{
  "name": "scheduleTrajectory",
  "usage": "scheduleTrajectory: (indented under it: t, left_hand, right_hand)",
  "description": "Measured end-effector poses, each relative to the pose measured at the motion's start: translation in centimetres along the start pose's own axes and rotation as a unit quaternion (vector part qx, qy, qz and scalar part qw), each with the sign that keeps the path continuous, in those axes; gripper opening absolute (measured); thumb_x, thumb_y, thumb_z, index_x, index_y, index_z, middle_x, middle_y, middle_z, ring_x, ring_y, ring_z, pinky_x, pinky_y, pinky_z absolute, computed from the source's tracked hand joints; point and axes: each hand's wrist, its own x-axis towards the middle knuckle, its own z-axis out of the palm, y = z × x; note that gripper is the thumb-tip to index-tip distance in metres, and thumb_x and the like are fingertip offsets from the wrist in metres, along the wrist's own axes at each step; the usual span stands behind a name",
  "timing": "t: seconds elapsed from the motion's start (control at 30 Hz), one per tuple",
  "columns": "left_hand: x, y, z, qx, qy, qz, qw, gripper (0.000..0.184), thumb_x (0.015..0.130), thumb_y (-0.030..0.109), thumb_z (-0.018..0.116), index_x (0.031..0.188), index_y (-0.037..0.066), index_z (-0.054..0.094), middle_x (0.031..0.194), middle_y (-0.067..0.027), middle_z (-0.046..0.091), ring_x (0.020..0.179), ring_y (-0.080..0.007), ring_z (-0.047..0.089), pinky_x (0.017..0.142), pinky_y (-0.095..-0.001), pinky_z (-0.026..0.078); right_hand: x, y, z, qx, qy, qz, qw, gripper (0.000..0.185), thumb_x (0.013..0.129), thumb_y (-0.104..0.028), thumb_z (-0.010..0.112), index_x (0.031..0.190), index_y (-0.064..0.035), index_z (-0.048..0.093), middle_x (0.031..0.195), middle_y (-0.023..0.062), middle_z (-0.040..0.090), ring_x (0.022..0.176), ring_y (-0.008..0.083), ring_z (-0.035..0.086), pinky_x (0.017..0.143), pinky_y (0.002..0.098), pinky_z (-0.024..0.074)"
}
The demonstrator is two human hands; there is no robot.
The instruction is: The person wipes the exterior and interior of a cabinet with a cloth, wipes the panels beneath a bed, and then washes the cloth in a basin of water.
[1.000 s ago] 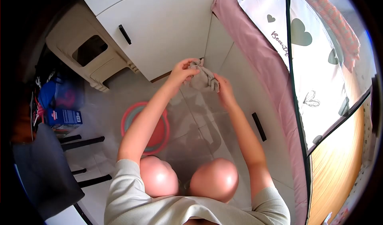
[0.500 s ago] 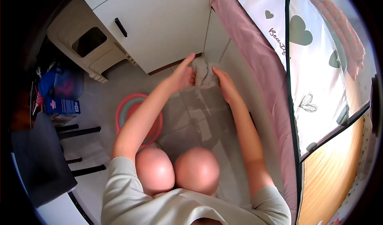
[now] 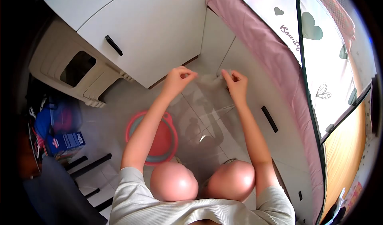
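Observation:
A grey cloth (image 3: 210,82), blurred by motion, hangs between my two hands above the tiled floor. My left hand (image 3: 179,79) pinches its left edge with thumb and fingers pressed together. At the right edge, my right hand (image 3: 236,81) grips the cloth in a similar pinch. Below my left forearm, a round basin (image 3: 162,139) with a pink rim and red bottom sits on the floor, partly hidden by that arm.
White cabinets (image 3: 147,29) stand ahead and right, with a pink-covered bed edge (image 3: 275,71) and heart-patterned netting above. A beige plastic stool (image 3: 56,69) is at left, near a blue box (image 3: 70,142) and a dark chair (image 3: 60,193).
The cloth was bunched, then loose between my hands; now it is stretched out and blurred. My hands have moved apart, and my fingers have closed from their spread pose.

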Motion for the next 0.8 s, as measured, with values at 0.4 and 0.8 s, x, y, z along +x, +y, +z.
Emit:
scheduleTrajectory:
  t: [0.4,0.8]
  left_hand:
    - [0.8,-2.1,3.4,-0.244,-0.065,-0.094,0.963,0.041,0.074,0.016,0.069,0.11,0.002,0.056,0.102,-0.0093,0.06,0.088,-0.0132,0.057,0.073,-0.0275,0.046]
    - [3.9,0.0,-1.1,0.171,0.107,0.156,0.967,0.011,0.075,0.014,0.066,0.084,0.008,0.067,0.077,-0.0056,0.061,0.07,-0.0234,0.058,0.061,-0.0345,0.046]
  right_hand:
    - [-1.6,-4.3,-0.3,-0.03,-0.047,-0.009,0.998,0.026,0.085,-0.022,0.06,0.065,-0.0057,0.054,0.053,-0.008,0.037,0.048,0.0012,0.031,0.044,0.0209,0.022]
    - [-0.3,-0.7,0.3,-0.1,-0.053,0.093,0.989,0.023,0.087,-0.02,0.059,0.083,0.0021,0.056,0.077,0.0044,0.061,0.066,0.0095,0.058,0.057,0.0221,0.0449]
